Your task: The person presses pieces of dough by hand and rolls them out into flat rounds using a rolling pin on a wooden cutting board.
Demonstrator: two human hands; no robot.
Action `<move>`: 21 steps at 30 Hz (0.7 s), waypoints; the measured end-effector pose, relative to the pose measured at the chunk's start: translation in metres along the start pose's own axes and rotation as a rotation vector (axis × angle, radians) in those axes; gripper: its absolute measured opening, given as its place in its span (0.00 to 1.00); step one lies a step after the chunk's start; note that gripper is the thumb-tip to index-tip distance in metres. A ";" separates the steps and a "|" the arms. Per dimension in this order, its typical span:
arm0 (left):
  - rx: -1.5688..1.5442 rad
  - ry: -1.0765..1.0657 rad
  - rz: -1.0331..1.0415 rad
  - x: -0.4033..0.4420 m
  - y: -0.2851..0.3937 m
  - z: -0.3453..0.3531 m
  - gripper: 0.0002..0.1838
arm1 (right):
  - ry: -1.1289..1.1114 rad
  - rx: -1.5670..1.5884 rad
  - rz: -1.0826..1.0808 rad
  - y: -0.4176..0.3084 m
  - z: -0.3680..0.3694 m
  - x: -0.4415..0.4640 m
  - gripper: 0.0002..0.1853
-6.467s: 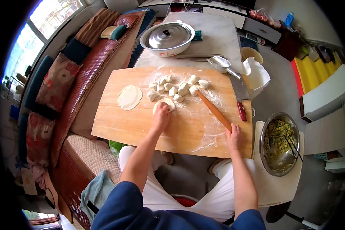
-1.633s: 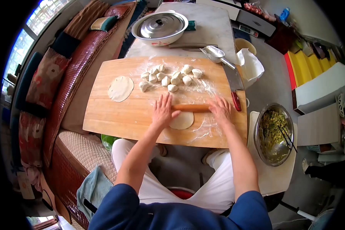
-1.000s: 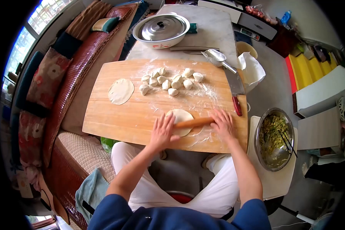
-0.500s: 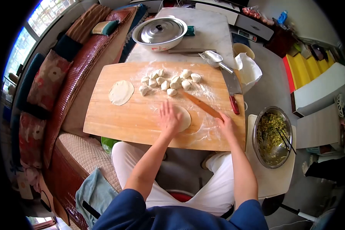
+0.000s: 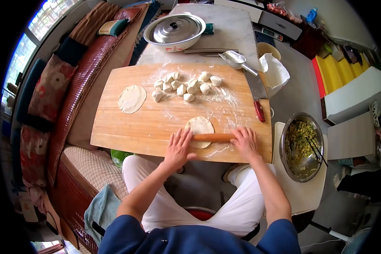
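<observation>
A wooden rolling pin lies across the lower part of a round dough wrapper on the floured wooden board. At the pin's left end rests my left hand, fingers stretched forward and palm down over it. My right hand covers the opposite end, its fingers over the wood. Farther up the board sit several small dough pieces, dusted with flour. Another flat dough wrapper lies by itself on the board's left side.
A cleaver with a red handle lies along the board's right edge, near a metal scoop. A lidded basin stands behind. On the right is a steel bowl of chopped filling with chopsticks; a white bag stands beyond the cleaver.
The rolling pin has swung from slanting beside the dough to lying level across it. My left hand has moved off the wrapper onto the pin's left end; my right hand has shifted slightly left.
</observation>
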State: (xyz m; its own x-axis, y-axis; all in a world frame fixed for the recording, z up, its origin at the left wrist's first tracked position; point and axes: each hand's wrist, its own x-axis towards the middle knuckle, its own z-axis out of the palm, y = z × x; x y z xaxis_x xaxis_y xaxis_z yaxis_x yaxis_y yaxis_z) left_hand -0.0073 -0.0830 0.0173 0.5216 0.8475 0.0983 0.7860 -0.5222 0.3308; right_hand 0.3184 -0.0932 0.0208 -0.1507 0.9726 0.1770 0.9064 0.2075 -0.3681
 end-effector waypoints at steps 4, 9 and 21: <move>0.062 0.037 -0.154 0.080 -0.030 0.010 0.52 | 0.104 -0.059 0.035 0.019 0.015 0.059 0.20; 0.114 0.026 -0.161 0.086 -0.022 0.011 0.53 | 0.067 -0.071 0.035 0.036 0.024 0.049 0.22; -0.129 0.269 -0.334 0.077 -0.004 0.005 0.38 | 0.051 0.371 0.166 0.031 -0.031 0.003 0.20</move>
State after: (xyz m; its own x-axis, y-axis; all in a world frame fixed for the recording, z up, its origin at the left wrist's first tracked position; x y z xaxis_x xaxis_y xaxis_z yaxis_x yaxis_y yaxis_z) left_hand 0.0315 -0.0160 0.0188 0.1278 0.9711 0.2016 0.8397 -0.2141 0.4990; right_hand 0.3584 -0.0871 0.0377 0.0142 0.9915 0.1290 0.7111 0.0807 -0.6984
